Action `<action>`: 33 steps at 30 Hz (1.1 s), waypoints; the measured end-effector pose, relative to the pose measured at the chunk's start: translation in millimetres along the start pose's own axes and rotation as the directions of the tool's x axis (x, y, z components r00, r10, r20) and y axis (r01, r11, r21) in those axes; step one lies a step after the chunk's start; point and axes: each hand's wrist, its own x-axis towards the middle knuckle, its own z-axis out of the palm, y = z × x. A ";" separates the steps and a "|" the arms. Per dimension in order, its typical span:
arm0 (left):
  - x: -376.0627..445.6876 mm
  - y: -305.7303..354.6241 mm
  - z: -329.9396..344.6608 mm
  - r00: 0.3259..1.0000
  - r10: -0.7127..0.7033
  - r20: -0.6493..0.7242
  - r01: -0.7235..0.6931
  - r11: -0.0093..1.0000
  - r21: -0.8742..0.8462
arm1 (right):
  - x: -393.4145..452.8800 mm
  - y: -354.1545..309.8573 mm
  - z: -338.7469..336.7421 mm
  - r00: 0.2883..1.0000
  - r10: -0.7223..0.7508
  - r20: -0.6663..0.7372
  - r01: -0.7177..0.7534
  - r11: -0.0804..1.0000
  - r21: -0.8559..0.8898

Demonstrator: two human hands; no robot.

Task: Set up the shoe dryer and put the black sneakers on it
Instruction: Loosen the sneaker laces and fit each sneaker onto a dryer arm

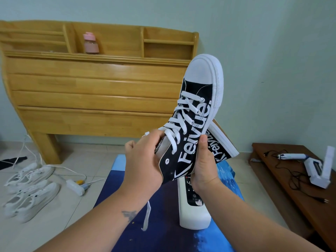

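A black high-top sneaker [197, 113] with white laces and a white toe cap stands toe-up above the white shoe dryer [192, 206]. My left hand [143, 160] grips the collar at its opening. My right hand [204, 166] holds its side near the heel, thumb on the lettering. The second black sneaker [221, 144] sits behind my right hand, sole to the right, seemingly on the dryer. The dryer's dark display panel shows lit digits, partly hidden by my right wrist. A loose white lace end [147, 215] hangs down over the blue mat [118, 179].
A wooden headboard [94, 84] with a pink bottle [91, 43] leans on the wall behind. Two white sneakers [29, 188] and a white power strip [75, 187] with cords lie on the tiled floor at left. A brown bench [298, 188] at right carries white tools and black cables.
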 end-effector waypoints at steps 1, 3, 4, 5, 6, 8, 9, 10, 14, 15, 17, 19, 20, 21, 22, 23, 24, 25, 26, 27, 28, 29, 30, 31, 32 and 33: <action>-1.6 1.2 -1.8 0.999 0.027 -0.019 -0.026 0.999 0.037 | -0.2 0.3 -0.3 1.000 0.000 -0.001 0.000 1.000 -0.005; -4.5 3.7 -5.0 0.996 0.069 -0.059 -0.065 0.995 0.075 | -0.1 -0.1 -0.7 1.000 0.001 0.005 -0.001 1.000 -0.026; -5.2 4.1 -6.1 0.994 0.089 -0.070 -0.083 0.993 0.085 | 0.5 -0.8 -0.5 1.000 0.002 0.010 -0.002 0.999 -0.036; -5.3 4.0 -7.1 0.991 0.114 -0.076 -0.106 0.989 0.099 | 0.8 -1.7 -0.1 1.000 0.005 0.017 -0.005 0.999 -0.038; -4.5 3.9 -8.3 0.987 0.140 -0.075 -0.130 0.984 0.124 | 1.4 -2.8 0.7 1.000 0.011 0.026 -0.010 0.999 -0.033; -0.8 3.7 -12.4 0.979 0.193 -0.059 -0.178 0.963 0.204 | 2.7 -5.2 1.4 0.999 0.025 0.039 -0.024 0.999 -0.022; 2.2 3.3 -15.4 0.974 0.222 -0.053 -0.203 0.947 0.247 | 3.2 -6.5 1.5 0.999 0.033 0.040 -0.032 0.999 -0.027; 5.1 2.9 -18.5 0.964 0.260 -0.046 -0.237 0.929 0.285 | 3.6 -7.2 1.3 0.998 0.039 0.039 -0.038 0.998 -0.041; 11.5 1.3 -30.7 0.901 0.432 0.030 -0.409 0.827 0.386 | 4.3 -7.2 -0.3 0.999 0.049 0.011 -0.048 0.995 -0.087; 12.7 0.6 -33.6 0.886 0.460 0.051 -0.438 0.798 0.414 | 4.4 -7.1 -0.7 0.999 0.046 0.004 -0.045 0.995 -0.091; 15.0 -2.1 -38.3 0.862 0.498 0.099 -0.482 0.743 0.464 | 4.1 -7.2 -1.5 0.999 0.041 -0.001 -0.041 0.995 -0.089; 17.0 -4.7 -39.8 0.859 0.497 0.125 -0.492 0.733 0.470 | 3.4 -7.2 -1.8 0.999 0.044 0.007 -0.044 0.996 -0.081; 17.8 -5.0 -39.2 0.868 0.482 0.120 -0.480 0.752 0.452 | 3.0 -6.6 -0.9 0.999 0.049 0.014 -0.048 0.996 -0.078; 18.0 -4.5 -38.2 0.882 0.460 0.102 -0.456 0.779 0.429 | 1.9 -6.2 0.9 0.998 0.058 0.020 -0.056 0.996 -0.073; 17.9 -4.1 -36.9 0.894 0.441 0.083 -0.435 0.804 0.407 | 0.7 -5.8 3.5 0.997 0.071 0.024 -0.069 0.996 -0.064; 17.6 -3.8 -35.2 0.900 0.432 0.061 -0.420 0.820 0.388 | -0.6 -5.7 6.3 0.996 0.088 0.026 -0.086 0.995 -0.048; 18.1 -3.2 -34.4 0.903 0.428 0.043 -0.413 0.832 0.370 | -1.1 -5.6 8.7 0.994 0.104 0.028 -0.104 0.994 -0.029; 19.1 -3.4 -34.5 0.900 0.434 0.030 -0.416 0.839 0.350 | -1.4 -5.4 10.2 0.992 0.120 0.030 -0.120 0.993 -0.010; 20.7 -4.0 -35.8 0.898 0.439 0.017 -0.420 0.847 0.327 | -1.2 -5.4 10.5 0.991 0.133 0.032 -0.133 0.991 0.004; 22.9 -4.7 -37.2 0.893 0.450 0.003 -0.429 0.850 0.306 | -1.1 -5.8 10.0 0.989 0.146 0.034 -0.147 0.989 0.014; 24.4 -5.0 -38.8 0.885 0.466 0.000 -0.446 0.848 0.287 | -0.9 -6.7 8.7 0.986 0.159 0.043 -0.160 0.987 0.023; 25.4 -4.7 -40.4 0.871 0.491 0.001 -0.471 0.836 0.282 | -1.1 -8.2 7.1 0.983 0.172 0.061 -0.174 0.984 0.032; 25.9 -5.2 -41.8 0.850 0.527 0.009 -0.507 0.813 0.286 | -1.1 -9.7 5.9 0.979 0.183 0.085 -0.187 0.981 0.040; 26.4 -5.4 -43.2 0.826 0.563 0.026 -0.545 0.786 0.292 | -1.3 -11.5 4.6 0.975 0.193 0.108 -0.199 0.979 0.045; 27.8 -6.0 -45.2 0.812 0.582 0.049 -0.567 0.766 0.302 | -1.0 -13.0 3.4 0.972 0.198 0.128 -0.206 0.977 0.049; 30.0 -6.2 -48.2 0.802 0.590 0.090 -0.585 0.749 0.310 | -0.7 -14.8 2.2 0.969 0.200 0.143 -0.210 0.976 0.056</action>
